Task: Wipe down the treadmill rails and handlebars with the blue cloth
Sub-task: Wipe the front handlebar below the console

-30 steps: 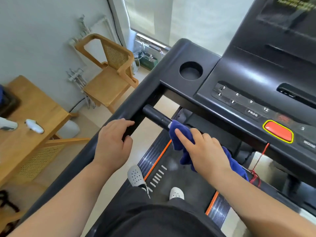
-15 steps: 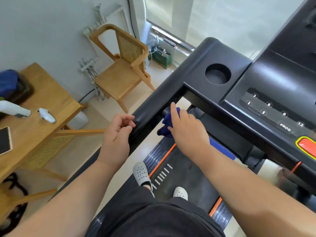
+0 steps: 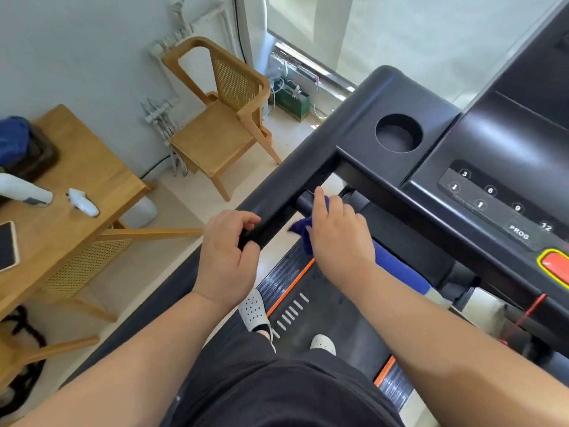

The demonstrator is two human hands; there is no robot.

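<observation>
I stand on a black treadmill. Its left side rail (image 3: 295,180) runs from the console corner down toward me. My left hand (image 3: 229,254) grips this rail from the outside, fingers curled over its top. A short black handlebar (image 3: 304,204) sticks out under the console, just right of the rail. My right hand (image 3: 335,235) presses the blue cloth (image 3: 303,231) around that handlebar at its left end, close to the rail. A fold of the cloth hangs below my palm and another strip shows behind my wrist.
The console (image 3: 492,192) with number buttons and a cup holder (image 3: 398,134) lies to the right, a red stop button (image 3: 554,263) at the edge. Left of the treadmill stand a wooden chair (image 3: 221,127) and a wooden table (image 3: 67,192) holding a phone and small devices.
My right hand has slid the cloth leftward along the handlebar, from its middle to the end by the side rail. My left hand has kept its grip on the rail.
</observation>
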